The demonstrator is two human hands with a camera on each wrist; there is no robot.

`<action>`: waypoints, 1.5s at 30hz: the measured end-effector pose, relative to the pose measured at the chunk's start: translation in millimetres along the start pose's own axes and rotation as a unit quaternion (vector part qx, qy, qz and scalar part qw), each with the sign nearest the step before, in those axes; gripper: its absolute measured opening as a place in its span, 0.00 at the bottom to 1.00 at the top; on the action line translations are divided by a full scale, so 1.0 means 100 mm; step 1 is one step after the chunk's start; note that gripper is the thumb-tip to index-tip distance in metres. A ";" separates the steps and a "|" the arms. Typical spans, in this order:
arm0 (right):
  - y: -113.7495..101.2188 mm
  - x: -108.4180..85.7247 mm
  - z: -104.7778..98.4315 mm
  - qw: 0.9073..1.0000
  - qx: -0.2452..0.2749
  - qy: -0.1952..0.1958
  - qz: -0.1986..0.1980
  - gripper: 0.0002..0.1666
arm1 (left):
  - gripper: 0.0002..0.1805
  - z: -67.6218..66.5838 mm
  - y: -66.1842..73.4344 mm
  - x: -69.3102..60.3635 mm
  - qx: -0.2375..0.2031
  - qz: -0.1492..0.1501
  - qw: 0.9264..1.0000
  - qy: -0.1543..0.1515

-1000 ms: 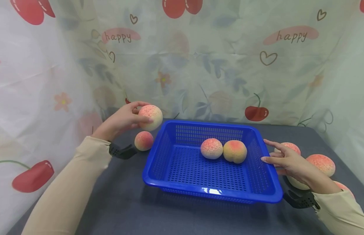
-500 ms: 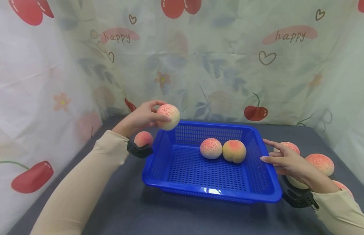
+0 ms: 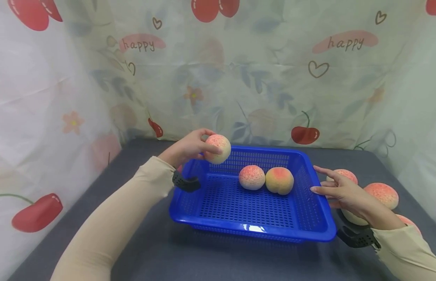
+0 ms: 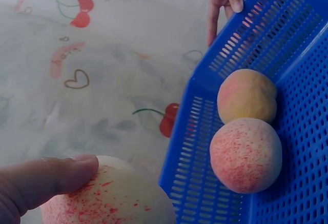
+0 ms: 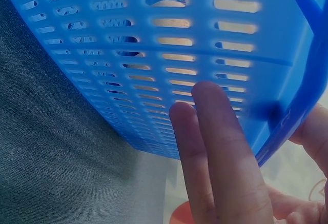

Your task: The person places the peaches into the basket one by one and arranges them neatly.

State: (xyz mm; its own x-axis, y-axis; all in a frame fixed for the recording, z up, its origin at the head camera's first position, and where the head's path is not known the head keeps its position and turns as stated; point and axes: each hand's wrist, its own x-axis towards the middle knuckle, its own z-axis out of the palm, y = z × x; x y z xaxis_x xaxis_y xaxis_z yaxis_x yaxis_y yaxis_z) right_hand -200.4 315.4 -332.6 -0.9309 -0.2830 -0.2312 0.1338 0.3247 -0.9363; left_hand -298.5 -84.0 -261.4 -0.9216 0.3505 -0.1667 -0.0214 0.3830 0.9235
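Note:
In the head view, my left hand (image 3: pixel 190 150) pinches a pale peach with red speckles (image 3: pixel 221 151) over the back left of the blue plastic basket (image 3: pixel 218 226). The left wrist view shows the thumb (image 4: pixel 61 178) lying on this peach. Inside the basket, a speckled peach (image 3: pixel 252 177) touches a yellower peach (image 3: pixel 279 180). My right hand (image 3: pixel 349 198) grips the basket's right rim, with the thumb over the edge. Two fingertips (image 5: pixel 212 98) lie against the slotted outer wall in the right wrist view.
Several peaches (image 3: pixel 381 195) lie right of the basket, partly behind the right hand and arm. Another peach (image 3: pixel 180 168) at the left is almost hidden by the left wrist. Printed curtains (image 3: pixel 218 86) stand behind and beside the dark tabletop (image 3: pixel 147 249).
My left hand has carried its peach rightward from beyond the basket's left edge to over the basket, dipping slightly at the end. My right hand has stayed on the rim.

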 end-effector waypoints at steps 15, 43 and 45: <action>0.00 -0.01 0.00 1.000 0.003 0.001 0.001 0.55 | 0.35 0.29 -0.15 0.22 0.013 -0.034 0.999 -0.010; 0.02 0.00 0.01 1.000 -0.001 0.004 -0.003 0.54 | 0.32 0.54 -0.45 0.40 0.072 -0.086 0.994 -0.006; 0.01 0.00 0.01 1.000 0.001 0.005 0.000 0.54 | 0.33 0.54 -0.46 0.40 0.080 -0.090 0.993 -0.010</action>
State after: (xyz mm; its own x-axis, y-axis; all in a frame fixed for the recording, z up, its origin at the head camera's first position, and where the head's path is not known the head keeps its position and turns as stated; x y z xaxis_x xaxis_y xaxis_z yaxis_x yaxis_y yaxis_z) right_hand -199.7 314.6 -334.4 -0.9340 -0.2740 -0.2293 0.1348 0.3239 -0.9364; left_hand -313.6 -41.3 -329.6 -0.9008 0.2803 -0.3316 -0.1213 0.5708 0.8121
